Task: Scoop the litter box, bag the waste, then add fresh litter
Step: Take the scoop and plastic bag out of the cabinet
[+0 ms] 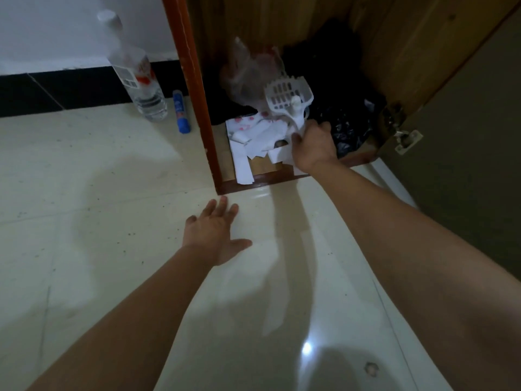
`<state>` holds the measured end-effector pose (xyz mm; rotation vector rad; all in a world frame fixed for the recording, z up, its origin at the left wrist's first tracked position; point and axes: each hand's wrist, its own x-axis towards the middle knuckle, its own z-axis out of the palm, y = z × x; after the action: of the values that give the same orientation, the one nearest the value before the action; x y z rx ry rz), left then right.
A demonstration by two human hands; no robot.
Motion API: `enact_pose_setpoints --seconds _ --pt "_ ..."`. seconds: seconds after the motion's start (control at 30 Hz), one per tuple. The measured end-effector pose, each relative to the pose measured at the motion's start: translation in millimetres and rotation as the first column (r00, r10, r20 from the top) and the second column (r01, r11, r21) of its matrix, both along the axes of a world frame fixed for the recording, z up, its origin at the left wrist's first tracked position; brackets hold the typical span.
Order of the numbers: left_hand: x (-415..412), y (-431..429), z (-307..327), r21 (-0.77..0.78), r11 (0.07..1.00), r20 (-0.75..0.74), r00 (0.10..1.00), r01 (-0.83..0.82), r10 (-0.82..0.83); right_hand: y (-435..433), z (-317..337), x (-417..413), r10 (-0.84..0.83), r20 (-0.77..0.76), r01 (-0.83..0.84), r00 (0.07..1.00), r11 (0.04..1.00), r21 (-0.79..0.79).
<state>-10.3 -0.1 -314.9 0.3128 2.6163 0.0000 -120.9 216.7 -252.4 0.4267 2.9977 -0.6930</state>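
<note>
White slotted plastic litter scoop (287, 94) stands tilted, toothed edge up, inside the open wooden cabinet (253, 18). The right hand (314, 148) grips its handle. White paper scraps (253, 139) and a black plastic bag (349, 128) crowd it. The left hand (214, 232), fingers spread, lies over the cream tile floor (84, 193) in front.

The right hand (314, 148) grips the white litter scoop's (287, 97) handle inside the wooden cabinet (197, 80); the left hand (214, 232) hovers spread above the tiled floor (84, 193).
</note>
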Motion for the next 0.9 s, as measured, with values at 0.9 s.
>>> enact_pose_setpoints --seconds 0.9 --pt "-168.5 97.4 95.5 0.357 0.838 -0.216 0.836 -0.413 0.504 62.5 -16.1 67.9 0.017 0.154 -0.025 0.988 0.999 0.048"
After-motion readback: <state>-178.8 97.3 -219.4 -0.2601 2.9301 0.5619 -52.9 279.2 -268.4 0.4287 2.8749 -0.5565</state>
